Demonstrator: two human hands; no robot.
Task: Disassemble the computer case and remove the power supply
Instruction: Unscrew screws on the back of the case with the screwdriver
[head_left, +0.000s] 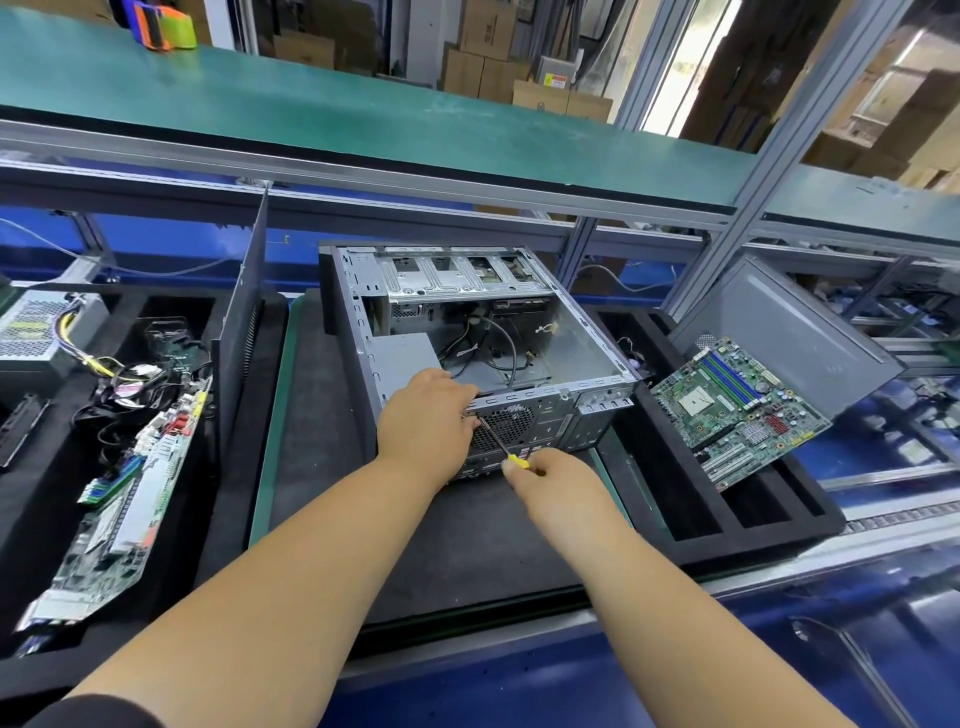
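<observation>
An open grey computer case (592, 332) lies on its side on a dark mat (332, 467), its side panel off and loose cables inside. The grey power supply (402, 356) sits in its near left corner. My left hand (428, 421) curls over the case's rear top edge, next to the fan grille (506, 423). My right hand (556, 486) grips a yellow-handled screwdriver (511, 454). Its shaft angles up and left to the rear panel beside my left hand, where the tip is hidden.
A green motherboard (737, 410) leans in a black foam tray on the right, against a grey side panel (795, 338). On the left, a black tray holds another board (130, 478), a fan with cables and a power supply (39, 332). A dark panel (241, 322) stands upright between.
</observation>
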